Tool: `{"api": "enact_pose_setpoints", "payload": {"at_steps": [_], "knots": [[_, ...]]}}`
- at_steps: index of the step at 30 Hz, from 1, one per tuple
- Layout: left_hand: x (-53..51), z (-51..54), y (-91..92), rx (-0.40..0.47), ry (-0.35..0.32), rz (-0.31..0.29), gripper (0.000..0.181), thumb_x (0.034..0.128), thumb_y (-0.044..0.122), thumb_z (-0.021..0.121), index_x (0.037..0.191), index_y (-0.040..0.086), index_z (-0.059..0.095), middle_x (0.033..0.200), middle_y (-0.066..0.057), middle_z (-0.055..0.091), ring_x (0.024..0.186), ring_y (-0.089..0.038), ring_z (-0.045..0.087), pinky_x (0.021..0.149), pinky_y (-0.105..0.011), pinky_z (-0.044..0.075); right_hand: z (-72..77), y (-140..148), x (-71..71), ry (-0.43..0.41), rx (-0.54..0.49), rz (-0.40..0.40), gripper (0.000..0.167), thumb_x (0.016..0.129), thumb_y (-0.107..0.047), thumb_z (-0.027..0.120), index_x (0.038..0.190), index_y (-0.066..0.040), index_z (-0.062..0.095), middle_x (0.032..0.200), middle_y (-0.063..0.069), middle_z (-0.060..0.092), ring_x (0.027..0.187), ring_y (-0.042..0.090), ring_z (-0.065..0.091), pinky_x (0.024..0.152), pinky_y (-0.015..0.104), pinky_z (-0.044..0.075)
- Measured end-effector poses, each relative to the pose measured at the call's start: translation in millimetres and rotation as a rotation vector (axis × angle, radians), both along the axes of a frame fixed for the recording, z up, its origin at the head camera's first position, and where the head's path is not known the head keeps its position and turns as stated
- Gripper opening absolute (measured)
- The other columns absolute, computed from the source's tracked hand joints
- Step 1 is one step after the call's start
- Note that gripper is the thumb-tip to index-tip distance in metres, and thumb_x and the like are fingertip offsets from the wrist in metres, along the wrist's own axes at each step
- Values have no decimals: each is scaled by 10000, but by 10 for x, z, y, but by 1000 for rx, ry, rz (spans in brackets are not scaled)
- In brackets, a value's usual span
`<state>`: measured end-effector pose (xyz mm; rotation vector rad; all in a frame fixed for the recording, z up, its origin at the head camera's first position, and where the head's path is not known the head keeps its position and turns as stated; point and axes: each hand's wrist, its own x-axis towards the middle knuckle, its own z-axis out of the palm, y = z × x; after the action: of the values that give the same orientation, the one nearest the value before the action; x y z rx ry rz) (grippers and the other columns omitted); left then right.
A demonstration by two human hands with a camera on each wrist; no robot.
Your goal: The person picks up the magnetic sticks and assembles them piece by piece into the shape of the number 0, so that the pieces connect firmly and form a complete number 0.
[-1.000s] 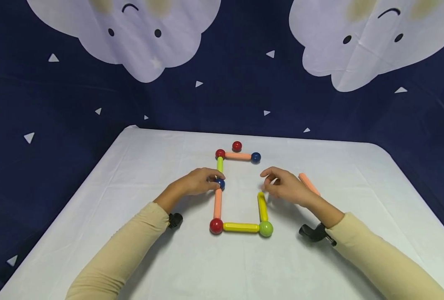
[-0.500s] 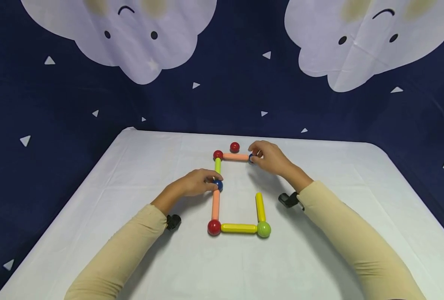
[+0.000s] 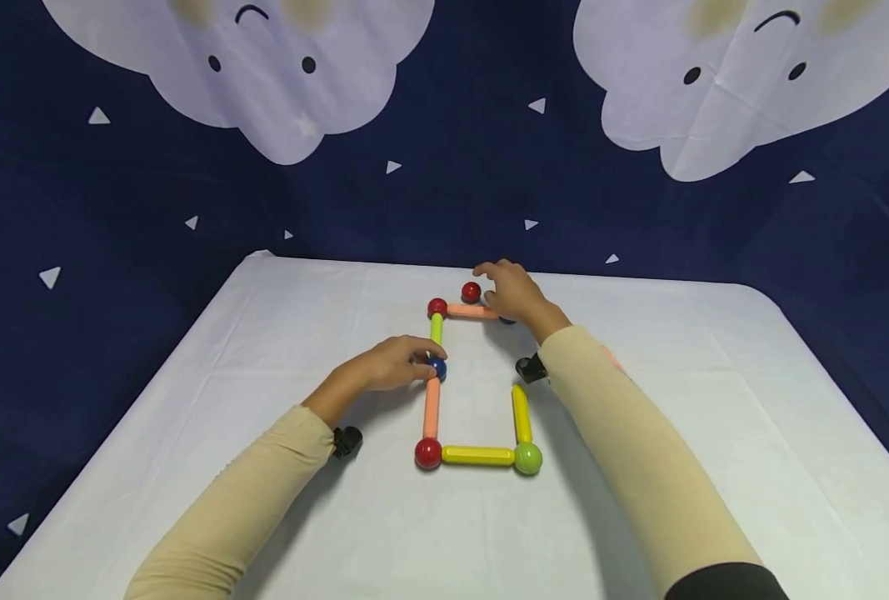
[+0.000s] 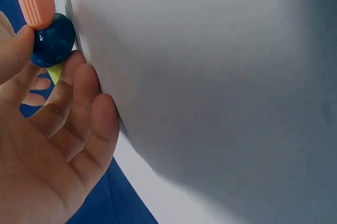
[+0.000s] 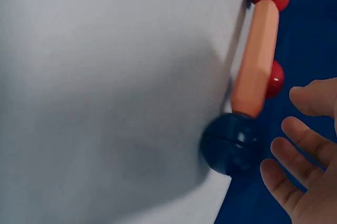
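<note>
My left hand (image 3: 393,364) holds a blue ball (image 3: 438,368) between thumb and fingers. This ball joins a salmon rod (image 3: 432,408) and a lime rod (image 3: 436,329). In the left wrist view, the thumb and fingertips touch the blue ball (image 4: 55,42). My right hand (image 3: 517,292) reaches to the far side, thumb and fingers spread beside a loose red ball (image 3: 471,292). In the right wrist view the hand holds nothing; that red ball (image 5: 275,79) shows behind a salmon rod (image 5: 256,58). The second blue ball (image 5: 231,145) ends that rod.
A red corner ball (image 3: 428,453), a yellow rod (image 3: 477,456), a green ball (image 3: 528,458) and an upright-running yellow rod (image 3: 521,413) form the near side. Another red ball (image 3: 437,308) is the far corner. A loose salmon rod (image 3: 612,358) lies partly behind the right sleeve.
My right hand has moved from the right, past the far blue ball, further away and leftward to the loose red ball. The left hand keeps its hold on the near blue ball.
</note>
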<state>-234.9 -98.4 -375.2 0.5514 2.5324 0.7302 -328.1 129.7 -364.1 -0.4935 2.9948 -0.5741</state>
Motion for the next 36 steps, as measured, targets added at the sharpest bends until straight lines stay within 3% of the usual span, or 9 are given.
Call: {"api": "enact_pose_setpoints", "payload": {"at_steps": [4,9,13,21,29,36], "knots": [[-1,-5,-9,2,-4,-4,349,988,232,603,1337,208,612,1225,-98,641,1045,-202,571,896,-365,486,-51,-96,-35,-33,60,29,527,966,-108,529,1483,-186,461,1515,175,438,1348,374,429,1126,533,387],[9,-4,-6,13,-7,-2,348,984,226,608,1332,204,615,1206,-100,643,1004,-196,567,848,-335,478,-107,-161,-38,-83,103,-10,461,1006,-200,485,1464,-160,465,1430,137,556,1282,340,527,1107,519,408],[13,-8,15,20,-10,-10,348,985,227,606,1332,205,614,1186,-97,640,947,-189,555,776,-297,461,-149,-130,-45,-77,42,-92,375,1009,-188,509,1374,-103,529,1272,135,652,1157,299,609,1030,460,472],[17,-24,32,8,-9,-4,344,987,232,607,1330,213,613,1191,-88,633,957,-188,543,781,-300,456,-197,-46,-62,-48,-68,-61,349,976,-85,528,1318,-57,590,1242,172,660,1140,298,606,1018,426,478],[18,1,2,-4,12,-11,352,991,234,599,1342,213,607,1216,-95,631,990,-190,551,825,-318,463,20,-34,-4,-12,-96,-35,307,1001,-149,561,1289,-63,619,1233,139,645,1077,259,559,985,413,479],[1,-3,-1,-3,18,-19,347,994,229,593,1340,211,607,1199,-92,634,983,-189,551,819,-314,460,226,71,245,102,-104,123,264,1008,-203,564,1234,-95,647,1130,111,708,933,228,620,869,398,523]]}}
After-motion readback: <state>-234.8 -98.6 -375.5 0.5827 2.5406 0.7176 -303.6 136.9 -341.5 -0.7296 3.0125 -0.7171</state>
